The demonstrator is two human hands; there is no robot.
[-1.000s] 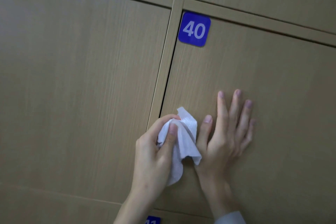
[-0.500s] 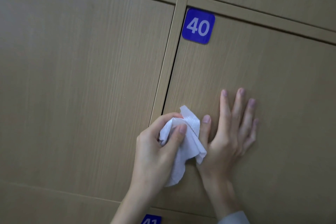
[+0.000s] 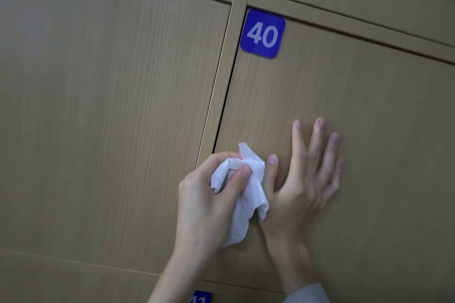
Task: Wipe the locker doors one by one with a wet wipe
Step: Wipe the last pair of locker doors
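Left hand: the left hand point(image 3: 209, 194) grasps a crumpled white wet wipe point(image 3: 242, 194); thumb and curled fingers pinch its upper part, near the left edge of the door.
Wet wipe: soft, thin, with a fine embossed texture; it is bunched at the top, one small corner sticks up toward 12 o'clock, and a loose tail hangs toward 6 o'clock. It lies between the two hands and touches the thumb of the right one.
Right hand: the right hand point(image 3: 305, 179) is released, its fingers straight and a little spread, the palm pressed flat on the door; the fingertips point toward 12 o'clock. A grey fabric sleeve point(image 3: 307, 294) shows at the wrist.
Door: the beige locker door with faint vertical wood grain point(image 3: 357, 118) is flat and matt.
Number plate: a glossy blue square plate with rounded corners and the white number 40 point(image 3: 263, 34) sits in the door's corner at 11 o'clock.
Frame: narrow beige strips point(image 3: 221, 76) separate this door from the neighbour door at 9 o'clock point(image 3: 98, 106), of the same grain.
Lower plate: a second blue plate point(image 3: 202, 297) is cut by the picture's edge at 6 o'clock; its number is only partly readable.
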